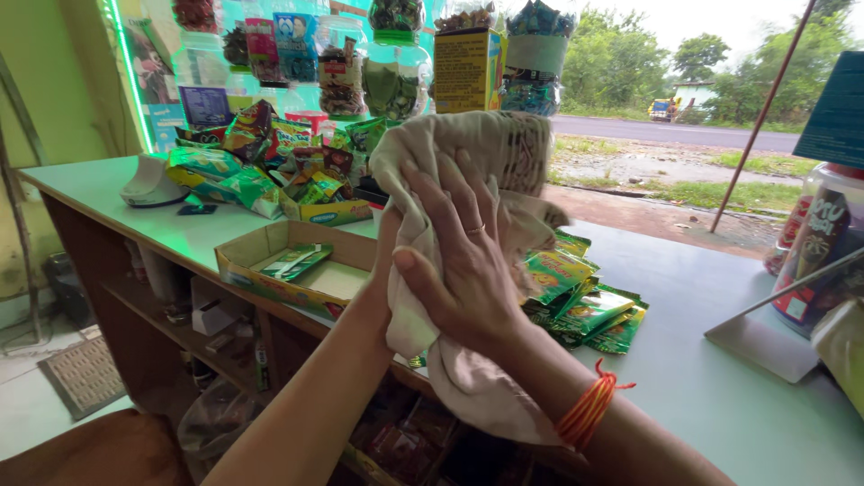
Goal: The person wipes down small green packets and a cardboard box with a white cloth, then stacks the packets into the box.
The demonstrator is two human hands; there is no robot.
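Nearest the lens: right hand (468,270), orange thread band at the wrist, fingers spread flat over a beige cloth (468,180) — pressing and gripping the fabric rather than pinching it. Left hand (389,243) mostly buried beneath the same cloth; only wrist and forearm showing, so cannot tell whether clenched or loose, though seemingly supporting the bundle from behind. Cloth held up off the counter between both hands, bunched at the top, a loose tail hanging below the right wrist — probably sandwiched this way to keep it from slipping.

Just beyond and to the right of the right hand: green sachets (580,301) fanned on the pale counter (711,378). Left of the left forearm: shallow open cardboard box (297,265) with a single green packet inside, sitting close to the counter's near edge. Farther off, behind the cloth: heaped snack packets (261,162) and clear jars (391,54).

Open room mainly to the right of the right hand — bare counter up to a jar with a red lid (823,243) at the far side.
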